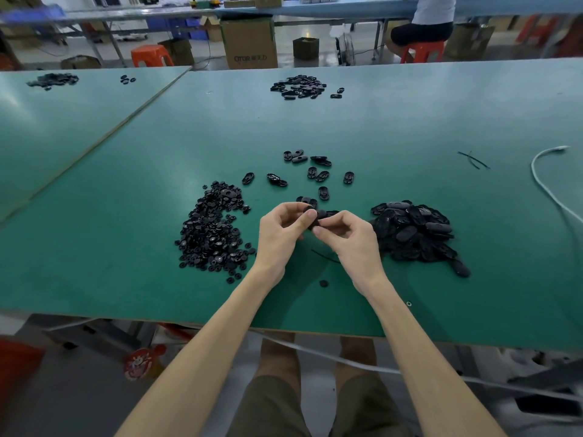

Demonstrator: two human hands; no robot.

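My left hand (282,231) and my right hand (345,236) meet above the green table (126,247), both pinching a small black plastic part (319,216) between fingertips. Most of that part is hidden by my fingers. A heap of small round black pieces (211,230) lies just left of my left hand. A heap of larger black oval shells (413,231) lies just right of my right hand. Several oval pieces (315,171) are scattered on the table beyond my hands.
A far pile of black parts (299,86) sits mid-table, another pile (53,80) at the far left. A white cable (545,187) curves along the right side. Thin black strips (473,159) lie nearby. One loose round piece (324,283) lies between my forearms.
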